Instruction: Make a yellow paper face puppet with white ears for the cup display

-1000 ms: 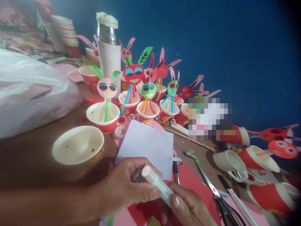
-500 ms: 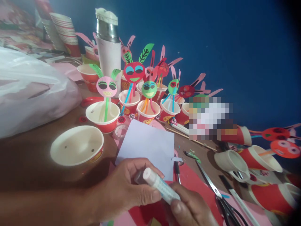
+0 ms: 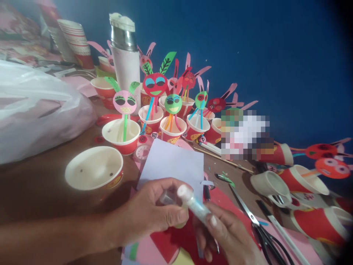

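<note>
A white glue stick (image 3: 195,205) points up and left, its pale tip exposed, held by my right hand (image 3: 224,232) with thumb and fingers closed on its lower end. My left hand (image 3: 158,209) pinches a small translucent cap (image 3: 167,198) beside the glue tip. Behind both hands lies a pale lavender paper sheet (image 3: 176,162). Red paper (image 3: 165,244) and a bit of yellow paper (image 3: 183,257) show beneath them. An open paper cup (image 3: 95,167) with two small holes inside tilts to the left of the sheet.
Several red cups with paper-faced straw figures (image 3: 155,85) stand along the back. A white flask (image 3: 127,70) rises behind them. At left bulges a plastic bag (image 3: 41,110). Black-handled scissors (image 3: 257,224), a marker (image 3: 284,235), a white mug (image 3: 271,187) and tipped cups (image 3: 317,224) lie right.
The glue stick has moved slightly up and right, away from my left thumb. My right fingers have shifted down its barrel, and more yellow paper shows below.
</note>
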Available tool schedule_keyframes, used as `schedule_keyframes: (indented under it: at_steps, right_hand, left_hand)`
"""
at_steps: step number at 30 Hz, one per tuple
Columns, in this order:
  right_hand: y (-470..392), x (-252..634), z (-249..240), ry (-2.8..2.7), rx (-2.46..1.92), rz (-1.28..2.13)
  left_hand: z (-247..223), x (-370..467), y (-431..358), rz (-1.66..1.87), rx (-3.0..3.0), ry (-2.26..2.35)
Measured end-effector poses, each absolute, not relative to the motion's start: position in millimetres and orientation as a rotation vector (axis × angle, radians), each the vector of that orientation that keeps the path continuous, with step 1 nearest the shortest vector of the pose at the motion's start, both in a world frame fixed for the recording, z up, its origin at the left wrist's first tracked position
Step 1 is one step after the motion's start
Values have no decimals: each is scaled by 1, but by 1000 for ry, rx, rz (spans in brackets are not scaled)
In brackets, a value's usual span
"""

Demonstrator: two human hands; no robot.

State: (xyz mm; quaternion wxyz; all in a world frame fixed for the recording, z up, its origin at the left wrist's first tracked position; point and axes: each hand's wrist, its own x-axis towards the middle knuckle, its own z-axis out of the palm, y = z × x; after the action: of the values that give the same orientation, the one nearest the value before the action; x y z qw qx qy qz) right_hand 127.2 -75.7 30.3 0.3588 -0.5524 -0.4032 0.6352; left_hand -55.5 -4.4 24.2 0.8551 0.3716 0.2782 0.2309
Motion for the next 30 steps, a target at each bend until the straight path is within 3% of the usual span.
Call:
schedule_keyframes:
  at_steps: [10,15,30]
  right_hand:
    - [-70,151,33,-1408,-1727,791]
    - [-70,155,31,-1802,-1643,379]
    - [-70,151,25,-2072,-1564,67]
  left_hand:
    - [43,-47,10,711,378,575]
    - [41,-40,6,693,357,539]
    - [30,-32,-6,681,485,498]
